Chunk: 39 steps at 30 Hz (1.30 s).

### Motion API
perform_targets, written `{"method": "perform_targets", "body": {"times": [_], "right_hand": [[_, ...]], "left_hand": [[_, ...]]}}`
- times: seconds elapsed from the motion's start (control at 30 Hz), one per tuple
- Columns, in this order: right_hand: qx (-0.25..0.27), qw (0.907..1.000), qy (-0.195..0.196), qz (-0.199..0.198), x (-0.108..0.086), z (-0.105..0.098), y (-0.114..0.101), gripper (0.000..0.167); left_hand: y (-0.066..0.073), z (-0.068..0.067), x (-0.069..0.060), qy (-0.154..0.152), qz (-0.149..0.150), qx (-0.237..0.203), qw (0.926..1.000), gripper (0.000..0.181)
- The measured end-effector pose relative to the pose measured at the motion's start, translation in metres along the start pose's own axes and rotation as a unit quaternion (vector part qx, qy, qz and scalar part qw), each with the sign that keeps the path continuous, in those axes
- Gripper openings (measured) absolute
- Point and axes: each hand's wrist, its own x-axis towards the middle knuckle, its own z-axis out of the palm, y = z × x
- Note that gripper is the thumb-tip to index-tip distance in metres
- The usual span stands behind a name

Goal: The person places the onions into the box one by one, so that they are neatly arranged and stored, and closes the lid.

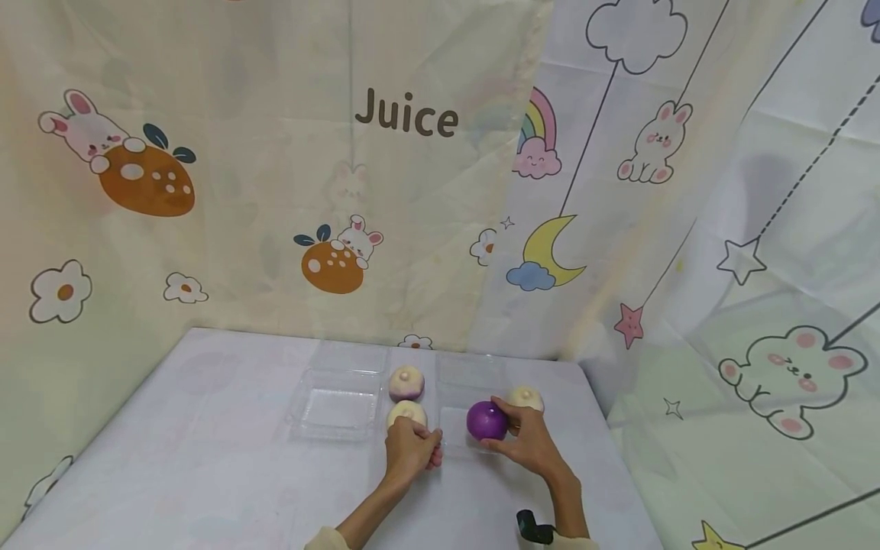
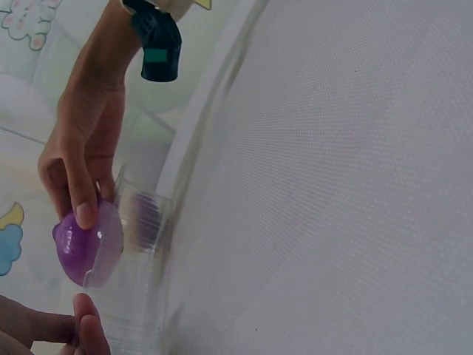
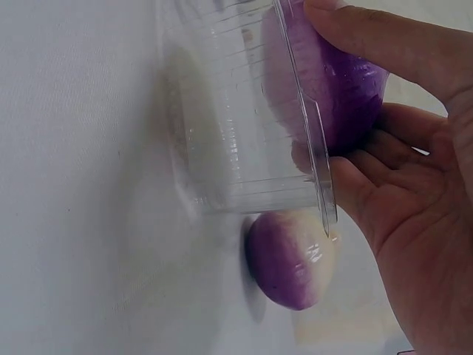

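Note:
My right hand (image 1: 532, 443) grips a purple, onion-like round vegetable (image 1: 486, 422) between thumb and fingers. The vegetable sits at the mouth of a clear plastic box (image 3: 244, 185), part of it showing through the box's wall in the right wrist view. My left hand (image 1: 411, 451) is at the box's left edge and appears to pinch its rim; the exact contact is hard to see. Behind the left hand is a cream-topped vegetable (image 1: 407, 413) of the same kind, partly hidden. Another one (image 1: 528, 397) lies beyond the right hand, purple below and cream above.
A second clear box (image 1: 337, 412) stands open on the left of the white table (image 1: 227, 458), its lid laid back. Between the boxes is one more purple-and-cream vegetable (image 1: 406, 383). Printed curtains (image 1: 261, 176) hang behind the table. A dark wrist device (image 1: 533, 527) is on the right forearm.

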Motion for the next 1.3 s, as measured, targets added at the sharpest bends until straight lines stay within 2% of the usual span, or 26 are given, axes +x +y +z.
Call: {"method": "perform_targets", "body": {"times": [0.37,0.63,1.13,1.3], "right_hand": [[0.001,0.9999,-0.015,-0.007,0.007,0.003,0.0,0.084],[-0.001,0.9992,-0.031,-0.027,0.014,0.008,0.004,0.084],[0.004,0.9982,-0.044,-0.042,0.022,0.015,0.003,0.084],[-0.009,0.9973,-0.053,-0.049,0.026,0.016,0.002,0.084]], "left_hand": [[0.0,0.0,-0.002,0.004,0.0,0.003,1.0,0.023],[0.002,-0.002,-0.001,0.001,0.008,-0.005,1.0,0.022],[0.0,0.0,0.0,0.002,-0.002,-0.006,1.0,0.021],[0.0,0.001,0.001,0.002,-0.006,-0.007,1.0,0.02]]}}
